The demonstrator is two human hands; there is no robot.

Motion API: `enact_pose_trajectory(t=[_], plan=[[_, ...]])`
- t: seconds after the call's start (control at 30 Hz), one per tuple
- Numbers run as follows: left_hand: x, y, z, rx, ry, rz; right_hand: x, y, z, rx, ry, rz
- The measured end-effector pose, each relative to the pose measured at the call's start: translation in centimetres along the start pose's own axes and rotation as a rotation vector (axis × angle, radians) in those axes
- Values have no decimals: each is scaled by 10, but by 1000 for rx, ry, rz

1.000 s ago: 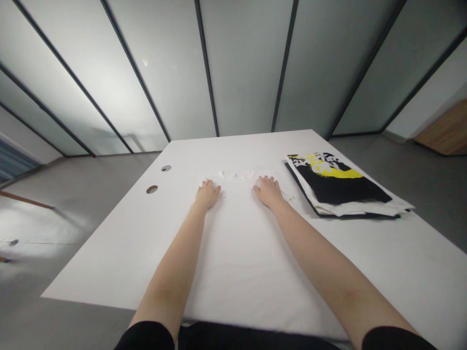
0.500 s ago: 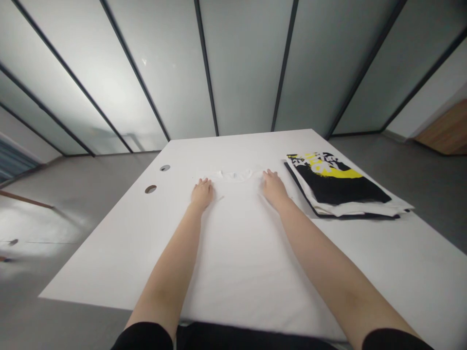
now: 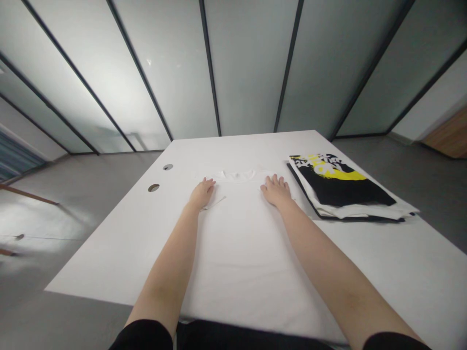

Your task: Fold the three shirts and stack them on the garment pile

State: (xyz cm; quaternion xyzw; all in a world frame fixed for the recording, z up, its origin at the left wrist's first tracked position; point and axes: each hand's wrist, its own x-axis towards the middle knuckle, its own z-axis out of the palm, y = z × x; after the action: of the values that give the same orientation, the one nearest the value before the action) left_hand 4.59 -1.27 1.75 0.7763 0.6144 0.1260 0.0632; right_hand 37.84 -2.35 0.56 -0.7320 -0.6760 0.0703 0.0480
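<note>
1. Nearest point: my black sleeves enter at the bottom edge of the frame, and both forearms extend forward over the work surface.
2. Grip state: my left hand and right hand are both open, palms down, fingers slightly spread. Neither hand is closed on anything; the cloth is not pinched.
3. Item location: the white T-shirt lies flat at table centre, between and beneath my forearms. Its collar lies at the far end, just beyond my hands. Flat palms on either side, below the collar, appear to hold the cloth against the surface and limit shifting.
4. Detail: a small raised cloth edge sits just beside my left hand.
5. Surface: the white table carries two round holes near its far left area.
6. Adjacent item: a folded stack of garments, topped by a black-and-yellow print, lies at upper right, near my right hand.
7. Room: grey floor surrounds the table. Frosted glass panels with dark frames fill the top of the frame.
</note>
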Motion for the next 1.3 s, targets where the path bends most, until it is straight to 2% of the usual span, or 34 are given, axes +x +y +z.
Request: enact_pose_trajectory(t=[0.1,0.2,0.37,0.63,0.77,0.9,1.1,1.2,1.3], plan=[[-3,3,9,85,-87,31,-1,-2,0,5,-6,26],[-4,5,14,118,-92,-10,-3,-3,-1,2,-5,27],[-4,5,16,107,-65,-64,-8,-7,-5,-7,9,35],[-7,8,12,116,-45,-52,-13,-9,-9,-26,32,23],[-13,15,6,140,42,-52,-14,-5,-10,-12,22,-45],[-41,30,3,166,140,-26,-33,3,-5,-5,18,-150],[-107,51,20,296,-40,-53,-84,12,10,-82,5,-205],[-115,55,23,326,-76,-91,-93,8,9,-100,-12,-156],[-106,57,21,331,-96,-98,-90,2,6,-98,-11,-109]])
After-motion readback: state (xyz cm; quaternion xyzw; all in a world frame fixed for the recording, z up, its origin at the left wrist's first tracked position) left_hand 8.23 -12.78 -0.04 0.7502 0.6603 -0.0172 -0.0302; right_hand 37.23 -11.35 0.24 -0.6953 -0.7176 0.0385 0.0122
